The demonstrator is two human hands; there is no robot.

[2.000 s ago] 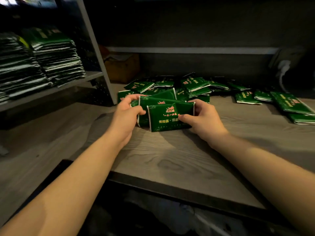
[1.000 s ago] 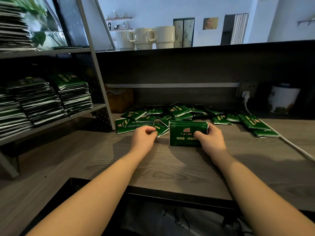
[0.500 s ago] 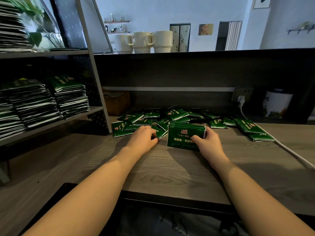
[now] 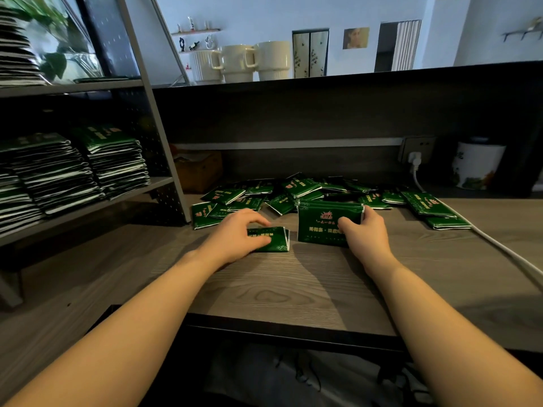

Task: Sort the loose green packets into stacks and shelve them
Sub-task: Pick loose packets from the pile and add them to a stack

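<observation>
Mid-frame, right hand [image 4: 364,230] gripping an upright stack [image 4: 323,223], kept squared for adding. Left hand [image 4: 235,235] curled over one packet [image 4: 271,239], apparently the next addition. Loose pile [image 4: 293,190] behind; shelf [image 4: 88,201] left, part-filled.

both hands forward, fingers curled
</observation>
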